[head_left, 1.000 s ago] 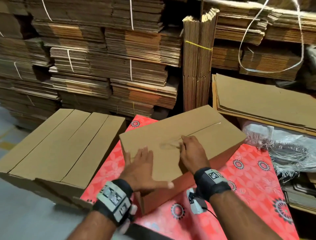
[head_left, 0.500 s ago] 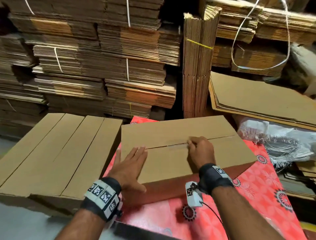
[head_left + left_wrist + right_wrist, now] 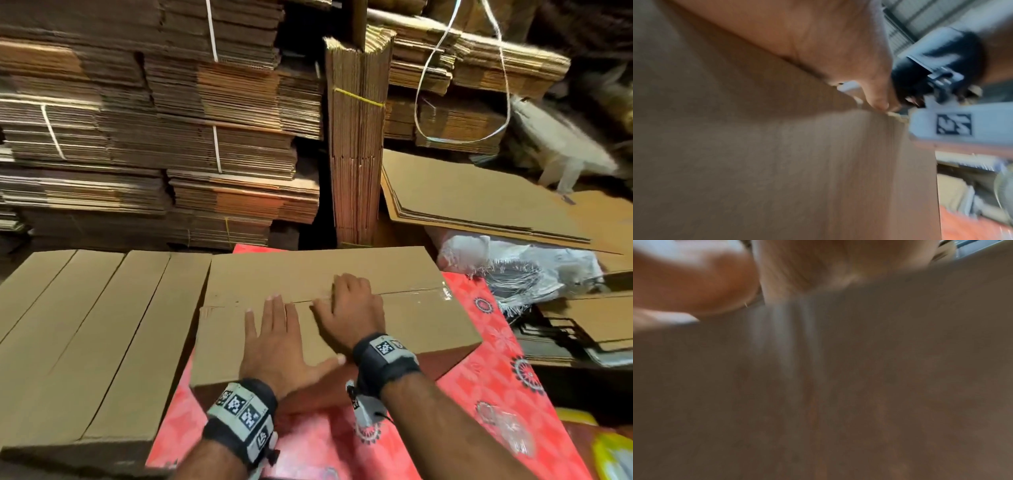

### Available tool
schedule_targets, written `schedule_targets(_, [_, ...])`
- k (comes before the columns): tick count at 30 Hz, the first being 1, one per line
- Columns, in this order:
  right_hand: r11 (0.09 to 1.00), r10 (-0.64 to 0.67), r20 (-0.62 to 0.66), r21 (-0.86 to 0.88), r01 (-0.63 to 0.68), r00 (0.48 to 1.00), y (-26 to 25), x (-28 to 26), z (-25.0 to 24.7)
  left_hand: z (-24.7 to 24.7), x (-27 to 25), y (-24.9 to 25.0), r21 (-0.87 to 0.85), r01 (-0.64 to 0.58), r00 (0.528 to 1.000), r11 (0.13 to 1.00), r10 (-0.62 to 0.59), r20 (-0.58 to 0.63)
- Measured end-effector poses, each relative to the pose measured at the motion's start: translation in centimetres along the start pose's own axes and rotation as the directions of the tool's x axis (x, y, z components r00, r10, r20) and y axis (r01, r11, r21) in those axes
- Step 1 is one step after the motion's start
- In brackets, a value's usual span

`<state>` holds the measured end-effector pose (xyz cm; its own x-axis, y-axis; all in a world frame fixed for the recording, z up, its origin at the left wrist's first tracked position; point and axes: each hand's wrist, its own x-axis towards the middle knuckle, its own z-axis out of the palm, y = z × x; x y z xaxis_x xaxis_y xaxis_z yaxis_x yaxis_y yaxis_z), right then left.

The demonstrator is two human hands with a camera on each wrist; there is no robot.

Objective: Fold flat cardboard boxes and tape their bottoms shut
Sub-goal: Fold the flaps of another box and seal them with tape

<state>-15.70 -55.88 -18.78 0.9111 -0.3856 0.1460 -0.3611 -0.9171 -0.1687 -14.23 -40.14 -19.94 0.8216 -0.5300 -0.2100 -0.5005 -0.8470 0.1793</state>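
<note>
A folded brown cardboard box [image 3: 428, 325] stands bottom-up on the red patterned table [image 3: 496, 363]. Clear tape [image 3: 421, 292] runs along its centre seam on the right part. My left hand [image 3: 277, 339] lies flat on the near flap, fingers straight and spread. My right hand [image 3: 349, 308] presses on the seam near the middle, fingers bent down on the tape. In the left wrist view the palm [image 3: 818, 40] lies against the cardboard [image 3: 756, 162]. The right wrist view is blurred, showing only fingers [image 3: 694, 280] over cardboard [image 3: 879, 386].
Several taped boxes [image 3: 85, 335] stand side by side left of the table. Bundles of flat cardboard [image 3: 171, 137] are piled behind, one bundle [image 3: 356, 154] on end. Flat sheets [image 3: 479, 198] and a plastic bag [image 3: 513, 270] lie at right.
The box has turned square to me. My right hand has slid left along the seam, leaving tape behind it. My left hand has moved up onto the near flap.
</note>
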Motion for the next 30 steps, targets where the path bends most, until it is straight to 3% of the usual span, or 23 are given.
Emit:
schedule_targets(2, [0.995, 0.029, -0.008, -0.092, -0.029, 1.000, -0.3, 0.4, 0.5, 0.6, 0.0, -0.2, 0.045, -0.008, 0.999, 0.999, 0.010, -0.053])
schedule_targets(7, [0.992, 0.073, -0.109, -0.098, -0.083, 0.991, 3.0, 1.2, 0.1, 0.3, 0.3, -2.2, 0.096, -0.074, 0.995, 0.993, 0.080, -0.062])
schedule_targets(9, [0.982, 0.184, -0.128, -0.016, -0.188, 0.974, 6.2, 1.2, -0.4, -0.2, 0.8, -3.7, 0.117, -0.117, 0.992, 0.986, 0.122, -0.038])
schedule_targets(12, [0.898, 0.417, -0.159, 0.224, -0.379, 0.895, 11.8, 0.4, -1.6, -1.2, 2.1, -6.6, 0.150, -0.179, 0.983, 0.972, 0.182, -0.005])
schedule_targets(15, [0.843, 0.503, -0.145, 0.298, -0.447, 0.852, 14.9, -1.0, -3.0, -2.0, 3.7, -8.0, 0.157, -0.214, 0.977, 0.964, 0.214, 0.016])
schedule_targets(19, [0.867, 0.483, -0.131, 0.210, -0.452, 0.866, 14.9, -1.1, -3.2, -2.2, 4.6, -5.8, 0.115, -0.202, 0.979, 0.973, 0.201, 0.019])
schedule_targets(23, [0.910, 0.414, -0.109, 0.040, -0.412, 0.904, 11.6, -1.1, -3.2, -1.1, 3.7, -1.8, 0.097, -0.210, 0.977, 0.973, 0.211, 0.000])
schedule_targets(30, [0.942, 0.289, -0.017, -0.171, -0.288, 0.957, 9.7, -0.2, -1.4, -0.1, 2.5, 5.3, 0.004, -0.262, 0.965, 0.965, 0.261, -0.034])
